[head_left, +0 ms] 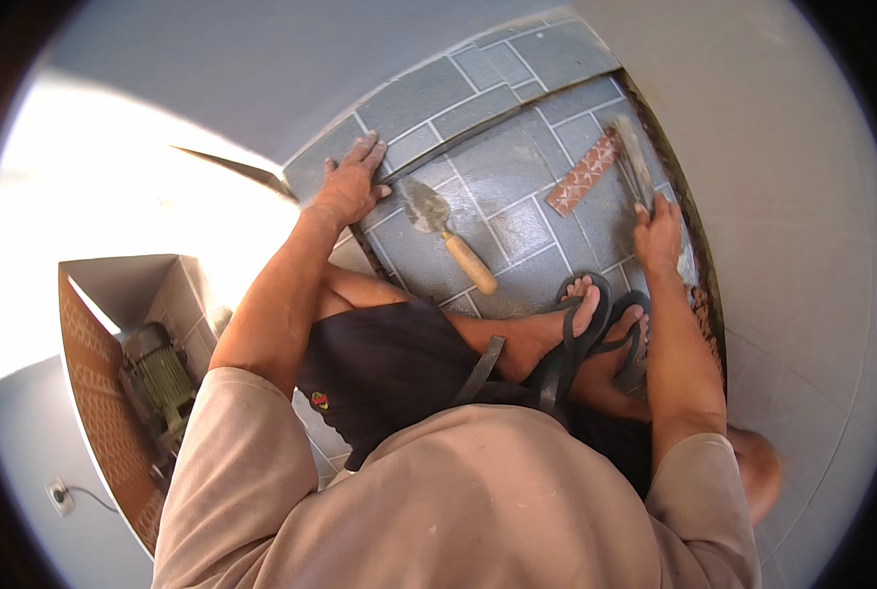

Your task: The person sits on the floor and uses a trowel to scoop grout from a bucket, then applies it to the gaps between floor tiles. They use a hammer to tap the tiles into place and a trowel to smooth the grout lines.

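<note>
My left hand (348,185) lies with its fingers stretched over the edge of the grey tiled step (414,93). Just right of it, a pointing trowel (448,234) with a pale wooden handle rests on the grey tiles (517,231). On the right, my right hand (660,236) is closed around the lower end of a long, greyish stick-like tool (637,157). The tool's far end is blurred, and its kind is unclear. Beside that end lies a narrow reddish-brown patterned tile strip (584,175), tilted across the floor tiles.
A rough open gap (698,255) runs between the floor tiles and the beige wall (772,157) on the right. My sandalled feet (585,324) are on the tiles. A green electric motor (159,371) sits in a niche at left, near a wall socket (60,497). Bright sunlight falls upper left.
</note>
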Available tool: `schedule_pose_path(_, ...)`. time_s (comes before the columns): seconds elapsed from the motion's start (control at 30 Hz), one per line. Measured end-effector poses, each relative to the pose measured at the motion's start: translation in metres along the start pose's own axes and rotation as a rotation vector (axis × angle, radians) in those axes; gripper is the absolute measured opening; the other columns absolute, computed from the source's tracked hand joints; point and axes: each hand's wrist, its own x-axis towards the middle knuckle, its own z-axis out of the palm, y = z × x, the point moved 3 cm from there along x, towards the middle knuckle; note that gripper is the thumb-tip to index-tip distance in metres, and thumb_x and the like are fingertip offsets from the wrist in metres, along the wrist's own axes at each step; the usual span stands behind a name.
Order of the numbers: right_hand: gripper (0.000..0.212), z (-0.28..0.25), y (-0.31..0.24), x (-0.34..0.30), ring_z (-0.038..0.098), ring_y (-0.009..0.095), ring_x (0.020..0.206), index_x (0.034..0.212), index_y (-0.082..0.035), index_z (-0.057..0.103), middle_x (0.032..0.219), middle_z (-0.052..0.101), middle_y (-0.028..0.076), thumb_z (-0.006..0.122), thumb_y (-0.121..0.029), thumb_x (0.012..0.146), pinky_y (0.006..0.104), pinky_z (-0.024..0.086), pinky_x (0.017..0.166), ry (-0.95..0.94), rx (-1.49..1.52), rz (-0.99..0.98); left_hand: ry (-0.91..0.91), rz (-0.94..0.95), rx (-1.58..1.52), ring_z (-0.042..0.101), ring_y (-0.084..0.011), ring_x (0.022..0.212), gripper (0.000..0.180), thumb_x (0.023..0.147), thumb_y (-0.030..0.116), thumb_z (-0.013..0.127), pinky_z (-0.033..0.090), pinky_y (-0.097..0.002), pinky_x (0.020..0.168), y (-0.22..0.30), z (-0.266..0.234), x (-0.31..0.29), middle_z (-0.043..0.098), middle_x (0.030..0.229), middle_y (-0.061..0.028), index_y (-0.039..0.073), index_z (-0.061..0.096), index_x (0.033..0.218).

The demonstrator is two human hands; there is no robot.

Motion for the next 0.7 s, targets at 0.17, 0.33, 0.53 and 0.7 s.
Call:
schedule_pose_path(0.17,0.051,0.017,0.057,-0.009,0.061,0.052,0.115,0.145,-0.005,0.058,0.126,0.056,0.031,0.067,-0.031,0.103,0.0577,0.05,0.099,0.051,-0.1,0.025,0.488,-0.094,-0.479,0.066,-0.0288,0.073,0.022,0.095,0.019,0.079,0.051,-0.0418,0.069,0.001,-0.078,-0.093,0.071,0.081,-0.0133,0.0,0.071,0.088)
schedule_pose_path(0.33,0.05,0.039,0.088,0.01,0.068,0.048,0.107,0.138,-0.008,0.068,0.121,0.062,0.028,0.069,-0.042,0.101,0.0573,0.057,0.091,0.061,-0.324,0.141,0.763,-0.342,-0.387,0.04,-0.02,0.052,0.029,0.09,0.01,0.074,0.039,-0.0377,0.051,-0.049,-0.103,-0.237,0.047,0.057,-0.0069,0.001,0.055,0.07)
schedule_pose_path(0.53,0.06,0.065,0.099,0.037,0.066,0.05,0.113,0.14,-0.009,0.068,0.123,0.066,0.025,0.07,-0.05,0.097,0.0571,0.055,0.098,-0.047,-0.476,0.285,0.761,-0.692,-0.265,0.043,-0.0085,0.067,0.022,0.089,0.004,0.073,0.039,-0.0292,0.061,-0.076,-0.122,-0.416,0.046,0.069,0.0003,0.003,0.055,0.077)
schedule_pose_path(0.7,0.09,0.095,0.0,0.058,0.054,0.056,0.129,0.158,-0.001,0.043,0.142,0.055,0.034,0.069,-0.06,0.095,0.0619,0.046,0.109,0.107,-0.11,0.046,0.747,-0.914,-0.641,0.053,-0.0088,0.071,0.018,0.093,0.011,0.078,0.046,-0.0283,0.067,-0.035,-0.092,-0.477,0.058,0.074,0.0001,0.001,0.066,0.085)
